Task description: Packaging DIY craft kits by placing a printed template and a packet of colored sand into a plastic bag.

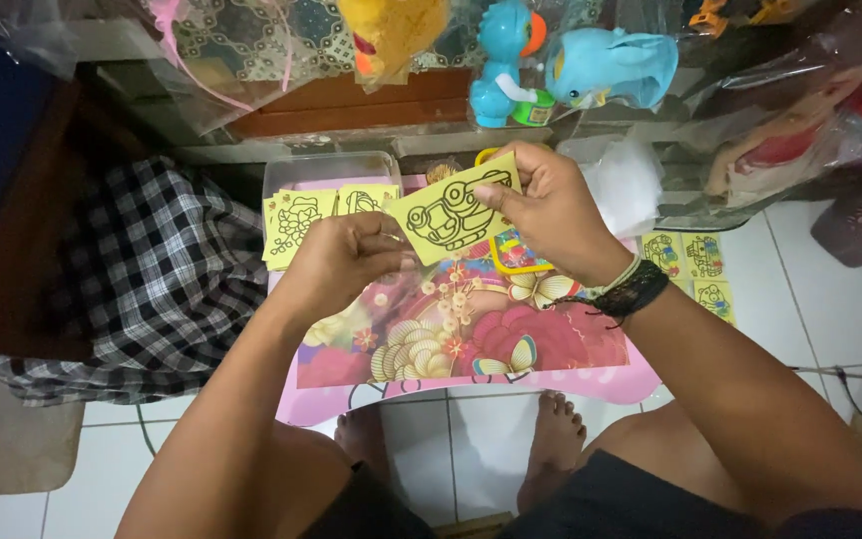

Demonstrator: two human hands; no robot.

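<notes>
— Two hands on one thing, is that right?

— Yes. The left hand pinches the lower left corner of a yellow card printed with a black outline drawing, fingers curled tight around its edge. The right hand grips the upper right edge of the same card between thumb and fingertips. The card is tilted, raised above the table and not touching it.

— What is on the wrist?

— A dark braided bracelet with a pale band beside it, on the right wrist.

— And under the hands?

— A small pink table with a flower and butterfly pattern on top. At its far left stands a clear plastic box, with more yellow outline cards lying at it. Just behind the held card lies a yellow-framed piece; I cannot tell exactly what it is.

— Anything farther out?

— A sheet of similar yellow cards lies on the white tiled floor to the right. A black and white checked cloth is bunched on the left. Blue plastic toys in clear wrapping hang above. The person's bare feet show beneath the table.
</notes>
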